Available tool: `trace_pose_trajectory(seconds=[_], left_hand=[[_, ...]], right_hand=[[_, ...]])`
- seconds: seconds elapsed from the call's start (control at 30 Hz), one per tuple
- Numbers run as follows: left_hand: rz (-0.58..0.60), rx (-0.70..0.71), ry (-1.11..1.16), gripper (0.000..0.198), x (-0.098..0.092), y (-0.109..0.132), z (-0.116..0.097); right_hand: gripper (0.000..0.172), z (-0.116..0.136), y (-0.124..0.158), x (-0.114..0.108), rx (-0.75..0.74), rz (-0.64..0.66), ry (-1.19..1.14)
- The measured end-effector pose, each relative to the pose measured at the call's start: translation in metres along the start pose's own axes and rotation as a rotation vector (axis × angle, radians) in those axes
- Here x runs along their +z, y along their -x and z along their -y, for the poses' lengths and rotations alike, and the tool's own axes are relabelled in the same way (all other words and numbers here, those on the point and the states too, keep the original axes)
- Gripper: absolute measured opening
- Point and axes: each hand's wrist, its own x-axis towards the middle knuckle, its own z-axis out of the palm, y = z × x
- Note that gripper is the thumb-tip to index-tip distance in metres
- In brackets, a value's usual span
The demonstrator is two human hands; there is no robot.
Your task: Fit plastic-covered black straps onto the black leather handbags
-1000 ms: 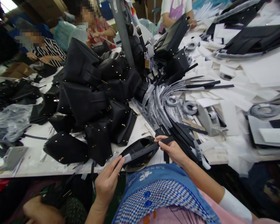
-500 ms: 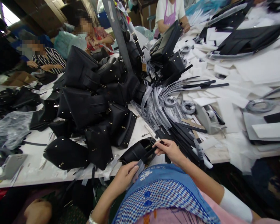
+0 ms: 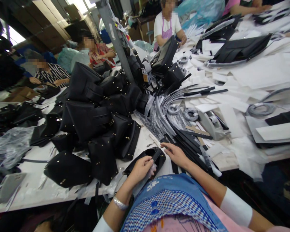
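A small open black bag (image 3: 140,160) lies at the near edge of the white table (image 3: 145,137), right in front of me. My left hand (image 3: 141,168) is closed on its near rim, pinching a black strap (image 3: 156,156) that runs into the opening. Just to the right, my right hand (image 3: 175,154) rests at the bag's far rim with fingers stretched toward a fan of black straps (image 3: 183,137); it grips nothing that I can see.
A heap of black studded bags (image 3: 96,109) fills the table's left and middle. Grey tape rolls (image 3: 183,112), a tape dispenser (image 3: 211,124) and white sheets (image 3: 263,72) lie to the right. Other people sit at the far side.
The strap, earlier stretched between both hands, now goes into the bag. My left hand moved up to the bag's rim. My right hand let go and opened. The view tilted upward.
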Motion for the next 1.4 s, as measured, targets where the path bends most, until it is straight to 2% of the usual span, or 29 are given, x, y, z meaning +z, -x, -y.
trace_pose_trajectory(seconds=[0.13, 0.3, 0.4, 0.47, 0.57, 0.67, 0.83, 0.93, 1.0, 1.1, 1.17, 1.3, 1.4], left_hand=[[-0.019, 0.011, 0.028, 0.032, -0.005, -0.008, 0.001], [-0.086, 0.003, -0.053, 0.039, -0.006, -0.014, -0.003], [-0.071, -0.02, -0.033, 0.041, -0.006, -0.016, -0.003], [-0.035, -0.015, -0.006, 0.038, -0.007, -0.017, -0.003], [-0.006, 0.006, -0.047, 0.036, -0.008, -0.017, -0.004], [-0.022, -0.011, -0.138, 0.038, -0.009, -0.017, -0.005], [-0.137, -0.056, -0.232, 0.042, -0.014, -0.021, 0.005], [-0.168, -0.123, -0.132, 0.047, -0.015, -0.026, 0.011], [-0.167, -0.155, -0.074, 0.053, -0.012, -0.031, 0.011], [-0.197, -0.128, -0.01, 0.062, -0.005, -0.038, 0.005], [-0.201, -0.094, 0.058, 0.067, 0.0, -0.043, -0.001], [-0.097, -0.017, 0.063, 0.054, 0.014, -0.051, -0.013], [0.05, 0.045, 0.036, 0.049, 0.027, -0.054, -0.017]], right_hand=[[0.055, -0.008, -0.003, 0.001, -0.262, 0.281, 0.173], [0.037, 0.0, -0.009, -0.002, -0.299, 0.323, 0.281], [0.035, -0.002, -0.01, -0.004, -0.317, 0.358, 0.264], [0.033, -0.006, -0.008, -0.001, -0.324, 0.343, 0.23], [0.026, -0.011, -0.003, 0.005, -0.322, 0.226, 0.192], [0.028, -0.012, 0.006, 0.009, -0.313, 0.13, 0.179], [0.047, -0.009, 0.019, 0.01, -0.346, 0.189, 0.211], [0.052, -0.013, 0.021, 0.014, -0.329, 0.187, 0.199], [0.055, -0.018, 0.019, 0.019, -0.298, 0.135, 0.195], [0.055, -0.029, 0.012, 0.024, -0.277, 0.056, 0.196], [0.057, -0.035, 0.009, 0.025, -0.269, 0.06, 0.136], [0.063, -0.042, 0.017, 0.018, -0.214, 0.081, -0.016], [0.059, -0.044, 0.038, 0.003, -0.152, -0.003, 0.016]])
